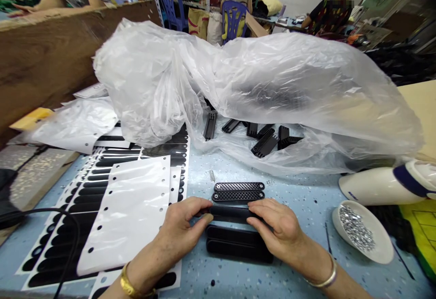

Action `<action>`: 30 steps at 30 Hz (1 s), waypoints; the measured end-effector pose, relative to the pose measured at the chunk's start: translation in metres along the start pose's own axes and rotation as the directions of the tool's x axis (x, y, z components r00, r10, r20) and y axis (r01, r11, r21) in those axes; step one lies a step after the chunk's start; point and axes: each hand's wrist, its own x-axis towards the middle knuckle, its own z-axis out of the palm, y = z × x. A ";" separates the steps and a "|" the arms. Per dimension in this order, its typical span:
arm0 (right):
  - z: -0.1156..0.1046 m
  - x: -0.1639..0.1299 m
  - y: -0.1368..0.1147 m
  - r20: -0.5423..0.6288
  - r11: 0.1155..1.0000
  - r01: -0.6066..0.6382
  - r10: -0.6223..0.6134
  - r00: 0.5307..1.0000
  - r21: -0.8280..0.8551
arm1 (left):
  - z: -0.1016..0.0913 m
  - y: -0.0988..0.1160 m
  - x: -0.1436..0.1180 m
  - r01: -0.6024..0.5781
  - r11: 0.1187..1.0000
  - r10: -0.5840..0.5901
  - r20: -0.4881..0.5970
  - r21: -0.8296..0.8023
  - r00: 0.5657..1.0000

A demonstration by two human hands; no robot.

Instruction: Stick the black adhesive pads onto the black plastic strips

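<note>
Left hand (187,217) and right hand (277,222) pinch one black bar (229,213) by its ends, between two ridged pieces (238,195) and two smooth pieces (238,249) on the blue table (195,183). Best keep it level, edges lined up, thumbs pressing evenly.

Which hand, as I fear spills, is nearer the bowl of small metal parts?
Right: the right hand, left of the bowl, holds the nearer end of a black piece; the left hand, farther away, holds its other end.
</note>
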 end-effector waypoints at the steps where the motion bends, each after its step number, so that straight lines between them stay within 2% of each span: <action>1: 0.000 0.000 0.000 0.004 1.000 -0.001 0.001 1.000 -0.003 | 0.000 0.000 0.000 0.004 1.000 -0.004 -0.003 0.001 1.000; 8: 0.002 0.000 0.004 0.011 0.999 0.045 -0.044 0.999 -0.025 | 0.000 -0.002 -0.001 0.003 1.000 -0.003 0.018 0.021 1.000; 15: 0.002 0.001 0.000 -0.024 0.999 0.053 -0.053 0.998 -0.002 | 0.001 -0.003 -0.003 -0.012 1.000 0.014 -0.054 0.028 0.998; 22: 0.002 0.002 -0.001 -0.021 0.998 0.055 -0.055 0.998 0.005 | 0.001 -0.005 -0.004 -0.028 0.998 0.031 -0.054 0.054 0.998; 27: 0.002 0.003 -0.002 -0.025 0.999 0.037 -0.036 0.999 0.008 | 0.001 -0.007 -0.002 -0.179 0.979 0.184 -0.043 0.098 0.982; 30: 0.002 0.004 -0.002 -0.042 0.999 0.022 -0.021 0.999 0.045 | 0.000 -0.008 0.001 -0.339 0.934 0.348 -0.077 0.108 0.934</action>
